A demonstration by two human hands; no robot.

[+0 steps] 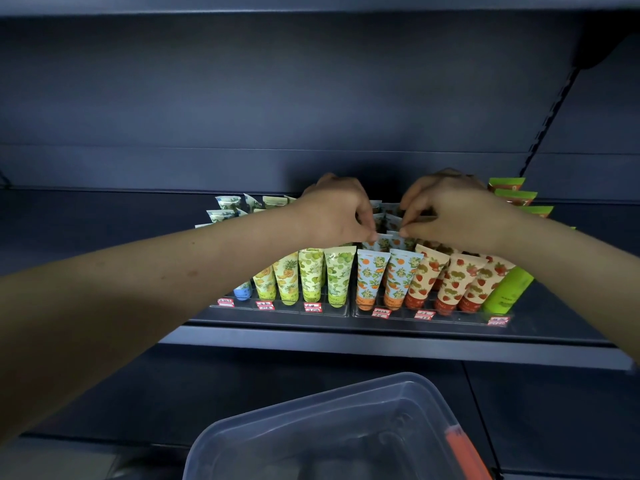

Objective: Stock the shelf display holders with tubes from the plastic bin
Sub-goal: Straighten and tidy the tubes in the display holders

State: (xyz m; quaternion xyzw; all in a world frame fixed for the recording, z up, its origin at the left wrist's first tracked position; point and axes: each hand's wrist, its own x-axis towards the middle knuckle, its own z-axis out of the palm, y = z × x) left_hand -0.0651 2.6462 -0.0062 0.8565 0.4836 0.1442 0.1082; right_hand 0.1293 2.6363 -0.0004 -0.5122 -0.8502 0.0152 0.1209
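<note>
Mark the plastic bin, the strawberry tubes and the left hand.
plastic bin (311,407): head view, on its far rim.
strawberry tubes (453,282): head view, body of the middle front tube.
left hand (337,211): head view, back of hand.

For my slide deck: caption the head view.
Both hands pinch orange-print tubes in the shelf holder.

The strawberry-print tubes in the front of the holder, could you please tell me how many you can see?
3, side by side right of the orange-print tubes: one, the next, the last beside the plain green tube. More may be hidden behind.
</note>
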